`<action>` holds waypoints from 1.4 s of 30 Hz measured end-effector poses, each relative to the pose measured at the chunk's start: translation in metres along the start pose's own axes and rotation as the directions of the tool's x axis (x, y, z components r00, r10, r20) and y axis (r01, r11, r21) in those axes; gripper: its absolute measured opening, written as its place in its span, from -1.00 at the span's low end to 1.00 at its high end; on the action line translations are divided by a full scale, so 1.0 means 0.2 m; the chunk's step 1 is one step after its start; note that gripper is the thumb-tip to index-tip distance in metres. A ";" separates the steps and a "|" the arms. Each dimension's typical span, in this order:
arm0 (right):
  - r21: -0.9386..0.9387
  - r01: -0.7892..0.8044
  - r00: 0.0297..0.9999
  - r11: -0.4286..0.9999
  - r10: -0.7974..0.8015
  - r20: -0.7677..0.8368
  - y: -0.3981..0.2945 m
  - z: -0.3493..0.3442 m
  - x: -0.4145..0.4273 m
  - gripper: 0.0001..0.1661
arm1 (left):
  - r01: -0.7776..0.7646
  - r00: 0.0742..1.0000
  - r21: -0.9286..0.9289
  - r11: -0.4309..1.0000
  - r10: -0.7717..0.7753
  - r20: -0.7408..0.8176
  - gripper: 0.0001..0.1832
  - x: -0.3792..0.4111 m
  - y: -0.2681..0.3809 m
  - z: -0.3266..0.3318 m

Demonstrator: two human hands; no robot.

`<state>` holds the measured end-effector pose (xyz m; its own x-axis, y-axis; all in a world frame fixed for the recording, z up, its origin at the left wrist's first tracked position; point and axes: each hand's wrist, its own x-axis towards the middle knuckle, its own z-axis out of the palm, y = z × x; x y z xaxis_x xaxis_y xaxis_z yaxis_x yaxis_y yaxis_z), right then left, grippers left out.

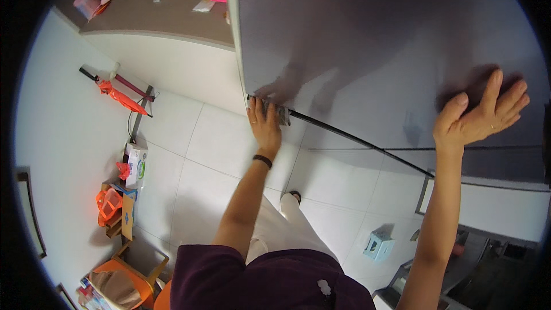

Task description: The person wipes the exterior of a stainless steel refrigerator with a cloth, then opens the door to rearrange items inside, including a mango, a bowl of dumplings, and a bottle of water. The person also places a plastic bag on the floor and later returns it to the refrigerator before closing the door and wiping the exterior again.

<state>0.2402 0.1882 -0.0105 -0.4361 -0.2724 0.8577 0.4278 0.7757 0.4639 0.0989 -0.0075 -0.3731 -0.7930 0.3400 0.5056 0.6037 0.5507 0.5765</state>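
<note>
A large, glossy grey door panel [366,51] fills the upper right and mirrors my arms faintly. Along its lower edge runs a black strip [340,130]. My left hand [263,127] is on a crumpled grey cloth [283,115] at the strip's left end, fingers bent over it. The palm hides part of the cloth. My right hand [478,116] is raised in front of the panel on the right, fingers apart and holding nothing. A shadow lies on the panel beside it; whether it touches the surface is unclear.
A counter [172,19] with bagged food stands at upper left. A red umbrella [125,99] leans on the left wall, with cartons [128,215] and an orange chair [142,284] farther down. A light-blue step stool [379,244] stands on the tiled floor [206,202].
</note>
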 end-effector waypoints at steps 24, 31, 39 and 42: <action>-0.018 0.048 0.993 0.999 -0.050 -0.111 -0.01 0.05 0.03 -0.37 | -0.505 0.720 -0.371 0.779 0.618 0.317 -0.69 -0.42 0.85 0.43; 0.051 0.080 0.983 0.996 -0.070 -0.170 0.00 0.05 0.05 -0.38 | -0.558 0.533 -0.419 0.717 0.696 0.481 -0.67 -0.25 0.67 0.38; -0.313 0.195 0.977 0.930 -0.214 -0.027 0.11 0.01 -0.01 -0.48 | -0.637 0.641 -0.166 0.753 0.636 0.429 -0.68 0.02 0.17 0.07; -0.109 0.082 0.997 0.991 -0.083 -0.004 0.04 -0.02 0.01 -0.48 | -0.594 0.752 0.011 0.805 0.550 0.362 -0.66 0.09 -0.02 -0.05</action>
<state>0.2463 0.1907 -0.0034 -0.4664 -0.3380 0.8174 0.4742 0.6845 0.5537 0.0835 -0.0106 -0.3605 -0.2941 0.8347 0.4656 0.9557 0.2493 0.1567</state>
